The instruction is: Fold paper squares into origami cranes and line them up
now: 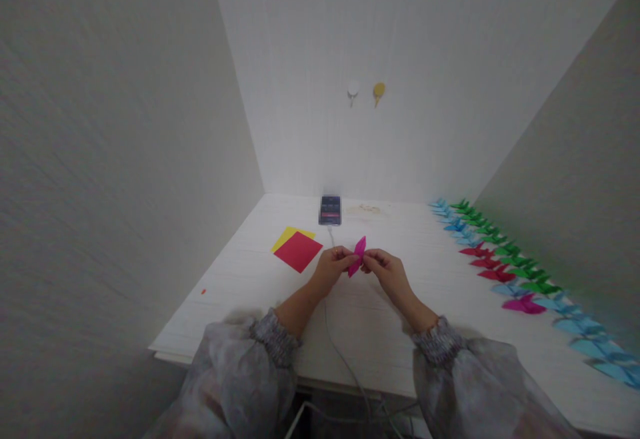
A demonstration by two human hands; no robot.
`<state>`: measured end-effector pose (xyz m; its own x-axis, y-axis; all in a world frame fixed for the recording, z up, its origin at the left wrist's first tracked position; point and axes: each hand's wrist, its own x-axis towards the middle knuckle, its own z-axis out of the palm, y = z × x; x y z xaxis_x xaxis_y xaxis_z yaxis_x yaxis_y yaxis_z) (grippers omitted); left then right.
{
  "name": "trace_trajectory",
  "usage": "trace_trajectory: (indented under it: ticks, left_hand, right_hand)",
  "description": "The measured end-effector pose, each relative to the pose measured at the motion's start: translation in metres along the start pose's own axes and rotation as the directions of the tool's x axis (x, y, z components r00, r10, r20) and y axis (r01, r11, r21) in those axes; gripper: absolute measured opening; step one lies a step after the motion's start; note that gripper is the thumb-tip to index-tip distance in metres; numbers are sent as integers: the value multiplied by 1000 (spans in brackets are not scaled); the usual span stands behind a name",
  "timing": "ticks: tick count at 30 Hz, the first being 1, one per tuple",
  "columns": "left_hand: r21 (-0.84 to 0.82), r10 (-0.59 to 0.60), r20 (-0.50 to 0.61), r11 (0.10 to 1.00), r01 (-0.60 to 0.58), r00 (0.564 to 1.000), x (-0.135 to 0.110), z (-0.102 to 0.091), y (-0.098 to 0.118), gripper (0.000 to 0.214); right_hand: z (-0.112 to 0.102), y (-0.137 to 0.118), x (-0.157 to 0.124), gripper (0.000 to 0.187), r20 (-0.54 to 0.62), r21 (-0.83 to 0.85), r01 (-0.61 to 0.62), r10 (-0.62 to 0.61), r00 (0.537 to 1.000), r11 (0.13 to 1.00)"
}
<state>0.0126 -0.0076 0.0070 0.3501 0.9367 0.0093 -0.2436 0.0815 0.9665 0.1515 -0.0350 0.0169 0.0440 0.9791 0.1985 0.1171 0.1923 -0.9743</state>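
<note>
My left hand (334,267) and my right hand (386,268) meet above the middle of the white table (240,272). Both pinch a small folded magenta paper piece (358,254), which stands tilted between the fingertips. The left fingers grip its lower left side, the right fingers its lower right. Both arms wear loose grey sleeves with gathered cuffs.
Red and yellow paper squares (298,250) lie left of the hands. A phone (330,210) stands at the back, its cable (334,332) running toward me. Several folded paper figures in blue, green, red and magenta (505,267) line the right side. A wall stands close on the left and right.
</note>
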Motion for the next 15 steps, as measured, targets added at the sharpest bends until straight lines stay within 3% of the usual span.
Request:
trace_trajectory:
  ticks: [7,15]
  left_hand:
    - [30,38,3,999,-38,999,1,0,-2,27]
    - [-40,1,54,999,1,999,-2,-1,5,30]
  right_hand:
    - [0,1,1,20,-8,-38,-40,40,999,998]
    - [-2,3,2,16,-5,-25,1,-1,1000,1000]
